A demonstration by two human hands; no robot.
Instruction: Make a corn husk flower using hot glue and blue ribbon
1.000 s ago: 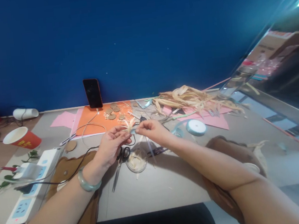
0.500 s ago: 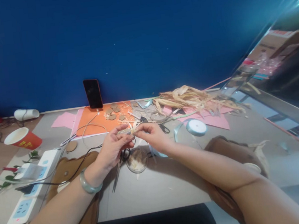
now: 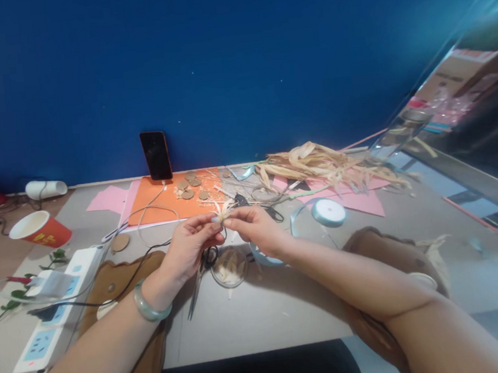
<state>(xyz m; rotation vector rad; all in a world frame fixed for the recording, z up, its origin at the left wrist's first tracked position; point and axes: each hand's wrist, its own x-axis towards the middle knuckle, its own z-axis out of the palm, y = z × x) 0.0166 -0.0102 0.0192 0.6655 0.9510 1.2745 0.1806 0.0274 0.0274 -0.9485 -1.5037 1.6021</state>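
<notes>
1. Husk piece [image 3: 223,209]: pale, splayed tips up; held above the worktop [image 3: 263,321], mid-view, head camera.
2. Left hand [image 3: 192,241]: thumb and fingers pinching the husk piece; bangle [image 3: 148,304] at wrist.
3. Right hand [image 3: 257,228]: thumb and forefinger pinching the same piece, just beside the left.
4. Dish [image 3: 220,283]: round, clear, holding pale scraps; scissors [image 3: 192,297] just left of it.
5. Spool [image 3: 329,211]: pale blue ribbon, right of the hands.
6. Husks [image 3: 311,159]: loose heap, beyond the spool, partly over pink paper [image 3: 369,202].
</notes>
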